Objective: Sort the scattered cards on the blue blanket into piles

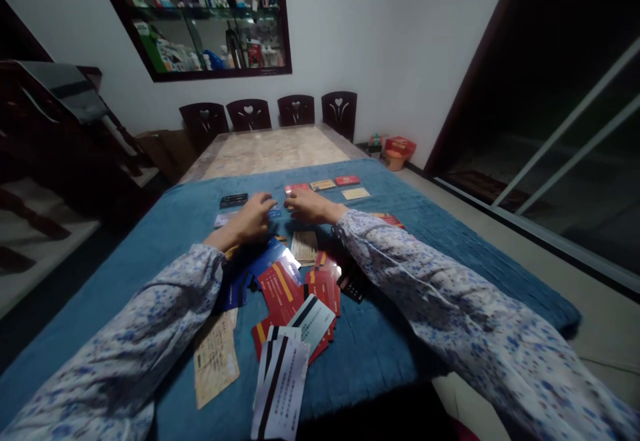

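Note:
My left hand [253, 216] reaches over the blue cloth, its fingers a little apart and bent toward a blue card [275, 212]. Facing it, my right hand [311, 206] has curled fingers just in front of a red card [296, 188]; whatever they pinch is too small to make out. Below both hands lies a loose spread of cards: blue cards [270, 258], red cards [283, 291], a beige card [304, 248] and, nearest me, white cards with dark stripes [283, 388]. A worn tan card [216, 361] lies beside my left sleeve.
Farther back lie a black card stack [234, 200], a pale card [225, 219], a yellowish card [323, 185], another red card [347, 180] and a cream card [355, 193]. A black card [353, 284] is under my right forearm. Chairs [296, 109] line the table's far end.

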Demonstrator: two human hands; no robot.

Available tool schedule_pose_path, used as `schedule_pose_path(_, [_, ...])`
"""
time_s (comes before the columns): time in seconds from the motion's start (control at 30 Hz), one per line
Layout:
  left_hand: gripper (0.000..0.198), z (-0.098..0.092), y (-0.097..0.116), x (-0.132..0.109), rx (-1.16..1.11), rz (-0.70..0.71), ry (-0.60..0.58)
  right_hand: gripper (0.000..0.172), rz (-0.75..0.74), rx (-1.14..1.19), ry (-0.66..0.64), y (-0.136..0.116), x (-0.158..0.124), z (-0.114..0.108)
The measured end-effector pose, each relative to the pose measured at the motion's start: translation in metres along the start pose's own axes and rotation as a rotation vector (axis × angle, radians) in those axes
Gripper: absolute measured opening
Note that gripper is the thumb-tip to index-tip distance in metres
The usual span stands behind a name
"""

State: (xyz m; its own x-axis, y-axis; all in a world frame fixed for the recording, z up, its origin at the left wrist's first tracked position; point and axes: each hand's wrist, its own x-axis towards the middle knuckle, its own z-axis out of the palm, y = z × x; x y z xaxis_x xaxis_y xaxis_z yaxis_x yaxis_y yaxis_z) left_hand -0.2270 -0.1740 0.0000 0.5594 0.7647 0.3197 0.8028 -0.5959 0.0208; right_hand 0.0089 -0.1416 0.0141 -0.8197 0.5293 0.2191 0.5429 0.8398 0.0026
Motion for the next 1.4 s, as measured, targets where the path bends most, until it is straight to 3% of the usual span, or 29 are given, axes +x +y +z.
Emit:
schedule_pose_path(0.17, [0.061,0.010,0.036,0.017,-0.078,0.105,0.045,0.034,-0.002,0.040,0.073,0.022,-0.036,-0.001])
schedule_pose_path(0.37, [0.057,0.022,0.074,0.035,-0.131,0.213,0.016,0.029,0.101,0.026,0.056,0.043,-0.088,-0.005])
schedule_pose_path(0.83, [0.046,0.043,0.140,0.059,-0.193,0.324,-0.056,0.021,0.322,0.016,0.133,0.089,-0.211,0.000])
schedule_pose_path(1.07, [0.038,0.053,0.163,0.073,-0.228,0.363,-0.072,0.025,0.335,0.052,0.197,0.083,-0.248,0.005])
schedule_pose_path(1.2, [0.034,0.054,0.183,0.078,-0.294,0.477,-0.107,0.025,0.316,0.056,0.176,0.076,-0.261,0.005])
schedule_pose_path(1.4, [0.058,0.057,0.216,0.078,-0.293,0.655,-0.233,0.023,0.356,0.061,0.182,0.081,-0.266,0.008])
